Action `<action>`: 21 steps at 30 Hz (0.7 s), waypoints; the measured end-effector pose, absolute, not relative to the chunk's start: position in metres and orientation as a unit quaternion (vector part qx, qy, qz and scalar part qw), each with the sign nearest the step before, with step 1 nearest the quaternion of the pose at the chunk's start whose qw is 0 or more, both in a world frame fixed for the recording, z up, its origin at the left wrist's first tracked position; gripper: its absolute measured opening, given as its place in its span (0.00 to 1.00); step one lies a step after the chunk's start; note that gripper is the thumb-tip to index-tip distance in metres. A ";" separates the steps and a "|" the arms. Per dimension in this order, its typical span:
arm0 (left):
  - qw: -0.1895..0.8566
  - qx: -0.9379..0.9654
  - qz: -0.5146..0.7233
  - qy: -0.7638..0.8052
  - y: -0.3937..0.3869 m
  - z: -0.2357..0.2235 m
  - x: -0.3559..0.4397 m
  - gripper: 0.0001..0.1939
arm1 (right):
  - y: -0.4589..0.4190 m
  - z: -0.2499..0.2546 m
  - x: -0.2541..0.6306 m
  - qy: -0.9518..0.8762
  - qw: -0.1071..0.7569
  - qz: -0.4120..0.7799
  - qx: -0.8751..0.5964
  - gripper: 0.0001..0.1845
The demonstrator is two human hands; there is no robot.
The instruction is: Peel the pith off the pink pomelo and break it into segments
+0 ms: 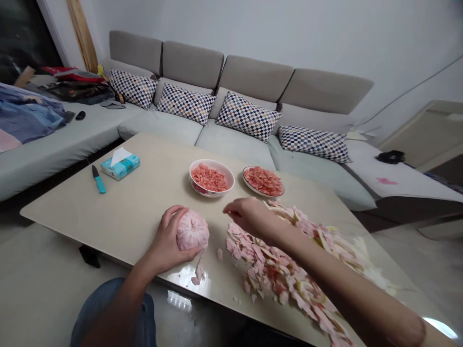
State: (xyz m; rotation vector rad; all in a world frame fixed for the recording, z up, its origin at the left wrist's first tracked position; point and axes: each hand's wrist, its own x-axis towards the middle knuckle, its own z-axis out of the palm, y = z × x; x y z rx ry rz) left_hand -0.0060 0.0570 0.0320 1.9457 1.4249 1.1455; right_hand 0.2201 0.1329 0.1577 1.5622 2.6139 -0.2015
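Observation:
My left hand [172, 237] is wrapped round a peeled pomelo [193, 231], a pale pink ball with white pith on it, above the table's front edge. A strip of pith [198, 271] dangles below the fruit. To the right, my right hand [249, 215] hovers over the near side of the peel pile, its fingers curled together. Whether anything sits between those fingertips is hidden. Beneath my right forearm spreads a heap of pink and white peel scraps [269, 267]. Beyond my hands stand a bowl [195, 189] and a plate [249, 187], both filled with red pomelo flesh.
A knife with a turquoise handle [100, 185] lies at the table's left, beside a blue tissue pack [125, 166]. The cream table [155, 154] stands before a sofa [166, 126] with checkered cushions [248, 115]. Clothes [31, 113] lie on its left end.

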 end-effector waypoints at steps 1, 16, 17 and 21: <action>0.231 0.702 0.417 0.530 0.056 0.031 -0.004 0.45 | 0.127 0.156 0.225 0.842 0.107 -0.030 0.529 0.19; 0.250 0.686 0.426 0.534 0.054 0.025 0.001 0.44 | 0.099 0.151 0.143 0.914 0.107 0.014 0.392 0.06; 0.247 0.687 0.429 0.532 0.054 0.025 0.001 0.43 | 0.102 0.152 0.142 0.913 0.114 0.011 0.393 0.06; 0.233 0.685 0.443 0.530 0.054 0.024 0.002 0.43 | 0.110 0.156 0.134 0.907 0.127 -0.001 0.401 0.06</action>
